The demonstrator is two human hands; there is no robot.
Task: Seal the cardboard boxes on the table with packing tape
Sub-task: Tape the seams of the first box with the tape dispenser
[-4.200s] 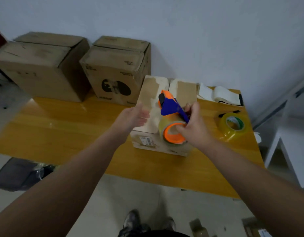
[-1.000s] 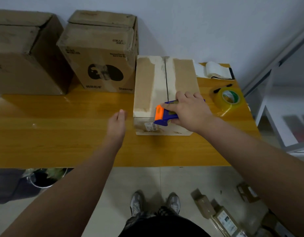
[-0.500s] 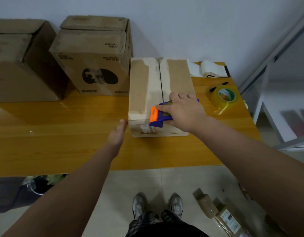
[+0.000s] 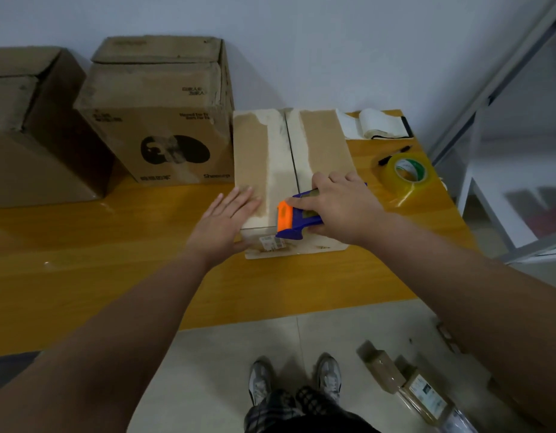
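Head view, single frame. The task's box (image 4: 255, 157) lies on the yellow table (image 4: 114, 245), directly ahead of the person and within reach of both arms. Its long axis runs away from the body toward the wall, and the centre seam (image 4: 290, 145) between the two top flaps follows that same axis.

The left hand (image 4: 226, 220) is laid flat with straight, slightly spread fingers on the near left corner of the lid, pressing that flap down. The right hand (image 4: 342, 207) is curled round a blue and orange tape dispenser (image 4: 294, 218), which sits at the near edge of the lid, overhanging the front face. The dispenser's orange end points left and lies close to the seam's near end.

The right hand is the nearer to the seam. The next stroke would probably run along it, from the near edge toward the wall. Whether tape already grips the front face cannot be told.

Two larger boxes (image 4: 164, 120) (image 4: 27, 126) stand to the left, and a spare tape roll (image 4: 406, 175) lies to the right.
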